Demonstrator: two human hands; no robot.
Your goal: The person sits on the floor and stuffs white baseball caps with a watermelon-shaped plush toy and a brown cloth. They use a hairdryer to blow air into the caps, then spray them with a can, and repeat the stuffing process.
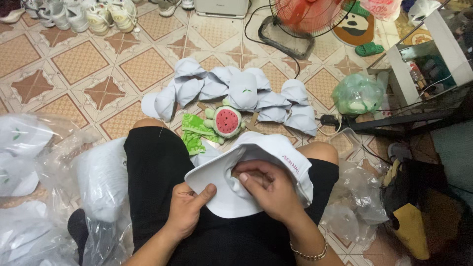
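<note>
Sitting on a tiled floor [79, 59], legs crossed in black shorts [157, 162], a white cap [276, 152] upside down on the lap. Heaped at the floor's left edge: clear plastic bags [29, 162] with more white caps inside, and a tall bagged stack [101, 182] against the left thigh. Lined along the floor's far left edge: white sneakers [79, 15]. Gripping the cap's brim near its lower left edge: left hand [185, 209], thumb pressed flat on top, fingers curled underneath. Lying just beyond the knees: a strip of green patterned cloth [194, 130] and a small plush toy with a watermelon-slice belly [225, 120]. Spread behind these toward the floor's middle: a loose pile of white caps [236, 88], some touching, some overlapping. Pushed into the hollow crown of the held cap: right hand [268, 189], fingers bent and partly hidden by fabric, a thin gold bracelet [308, 255] at the wrist. Standing at the floor's far edge: a fan with a red blade [305, 17] behind its wire guard, black cord trailing toward the cap pile. Resting further right: a knotted green plastic bag [357, 93], then a white shelf frame [423, 54] near the far right corner. Crumpled beside the right knee: more clear plastic [357, 192].
</note>
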